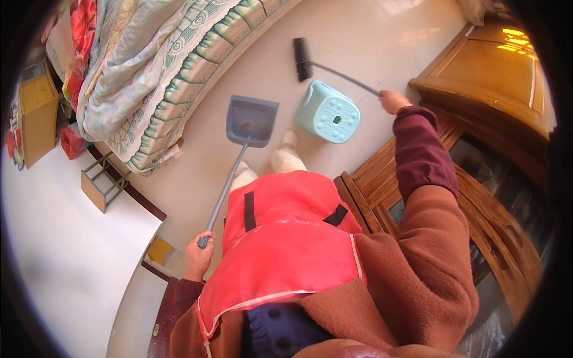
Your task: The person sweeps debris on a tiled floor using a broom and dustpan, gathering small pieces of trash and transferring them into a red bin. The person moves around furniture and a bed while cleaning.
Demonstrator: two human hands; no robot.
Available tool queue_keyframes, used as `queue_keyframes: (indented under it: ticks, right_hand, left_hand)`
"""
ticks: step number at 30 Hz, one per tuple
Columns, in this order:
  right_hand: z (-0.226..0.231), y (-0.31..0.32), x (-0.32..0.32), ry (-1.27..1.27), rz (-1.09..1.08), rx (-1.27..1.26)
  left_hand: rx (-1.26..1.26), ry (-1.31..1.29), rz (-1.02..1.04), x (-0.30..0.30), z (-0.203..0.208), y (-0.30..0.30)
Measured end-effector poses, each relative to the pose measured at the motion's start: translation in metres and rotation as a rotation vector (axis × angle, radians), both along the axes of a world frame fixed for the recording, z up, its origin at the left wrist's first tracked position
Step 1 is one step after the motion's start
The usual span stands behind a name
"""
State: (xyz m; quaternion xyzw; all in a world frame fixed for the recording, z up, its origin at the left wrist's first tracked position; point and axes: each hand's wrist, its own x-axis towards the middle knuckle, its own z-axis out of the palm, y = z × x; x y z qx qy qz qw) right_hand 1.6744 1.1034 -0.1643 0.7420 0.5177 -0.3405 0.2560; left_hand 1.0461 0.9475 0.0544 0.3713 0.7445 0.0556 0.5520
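Note:
My left hand [200, 253] is closed around the top of the long grey handle of a dustpan [252, 113]. The pan is low in front of my feet, and a little brownish debris shows inside it. Stretched out to the right, my right hand [395, 101] grips the handle end of a broom [302, 59]. Its black bristle head is beyond the stool and slightly blurred. Between the broom handle and my feet stands a light blue plastic stool [335, 116] with a bumpy top and a small hole in it.
A bed [197, 65] with rumpled covers and a green-edged spread fills the left. Wooden cabinets [483, 65] line the right side. A small wooden stool [104, 182] and a red container [73, 143] are at the left. Pale tiled floor [370, 36] lies between bed and cabinets.

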Motion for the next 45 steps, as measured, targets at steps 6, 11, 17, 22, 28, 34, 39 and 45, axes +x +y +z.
queue_keyframes:
  ticks: [6, 11, 17, 22, 28, 34, 39, 45]
  right_hand:
    - [0.041, 0.019, 0.073, -0.192, -0.108, 0.097]
    - [0.064, 0.017, 0.093, -0.121, -0.162, 0.253]
    - [0.079, 0.034, 0.062, 0.051, -0.343, 0.233]
    - [0.044, 0.085, 0.039, 0.193, -0.336, 0.137]
    - [-0.012, 0.143, 0.056, 0.281, -0.303, 0.073]
    - [-0.04, 0.184, 0.159, 0.248, -0.318, 0.065]
    - [-0.048, 0.223, 0.277, 0.177, -0.428, 0.084]
    - [-0.008, 0.25, 0.415, -0.007, -0.584, 0.094]
  left_hand:
    - [0.008, -0.069, -0.194, 0.034, 0.001, 0.09]
    - [0.076, -0.153, -0.329, 0.052, -0.019, 0.17]
    - [0.245, -0.169, -0.739, 0.08, -0.02, 0.283]
    - [0.233, -0.132, -0.902, 0.102, -0.005, 0.356]
    - [0.047, -0.03, -0.902, 0.15, 0.021, 0.405]
    - [0.099, -0.036, -0.908, 0.239, 0.017, 0.446]
    - [0.132, -0.046, -0.9, 0.328, 0.007, 0.475]
    - [-0.064, -0.041, -0.797, 0.443, 0.016, 0.527]
